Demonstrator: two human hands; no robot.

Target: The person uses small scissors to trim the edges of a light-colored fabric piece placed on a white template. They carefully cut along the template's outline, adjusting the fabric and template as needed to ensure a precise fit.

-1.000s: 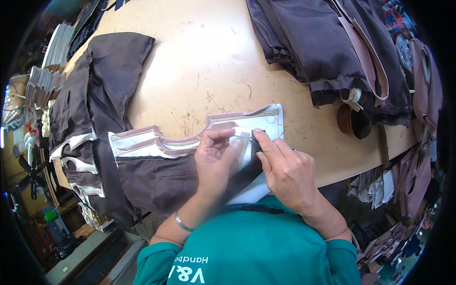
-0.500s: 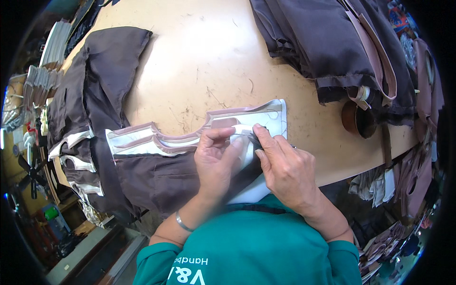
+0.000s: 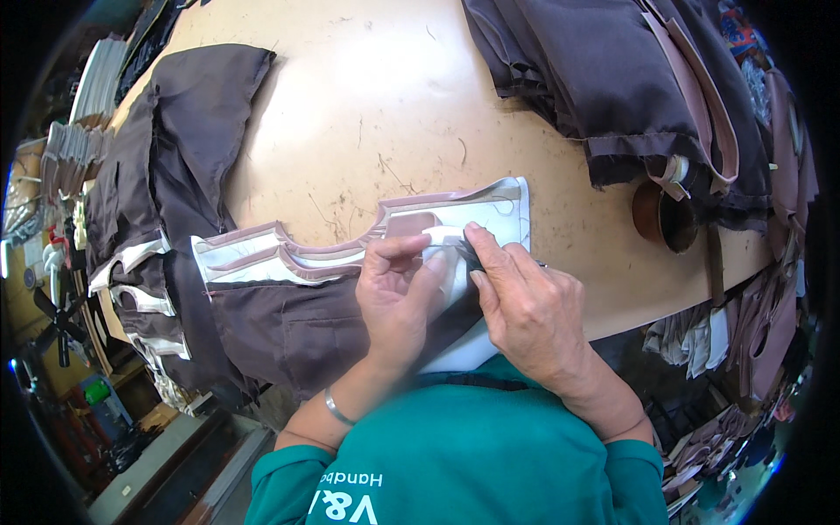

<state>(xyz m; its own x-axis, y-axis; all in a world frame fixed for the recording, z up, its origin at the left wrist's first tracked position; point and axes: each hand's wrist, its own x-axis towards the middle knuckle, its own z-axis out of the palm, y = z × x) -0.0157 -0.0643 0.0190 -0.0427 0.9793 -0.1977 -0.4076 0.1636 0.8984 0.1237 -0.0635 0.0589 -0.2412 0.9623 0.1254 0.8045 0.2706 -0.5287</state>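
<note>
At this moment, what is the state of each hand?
Left hand: closed, pinching white material.
Right hand: closed, holding a small dark tool, exact kind unclear.

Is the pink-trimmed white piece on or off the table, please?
On: the white piece lies with its far edge across the tabletop.

On my feed I see a teal short-sleeved T-shirt (image 3: pixel 472 455) with white lettering (image 3: pixel 352 500). I spot a silver bangle (image 3: pixel 332 405) on the left forearm (image 3: pixel 357 388).
</note>
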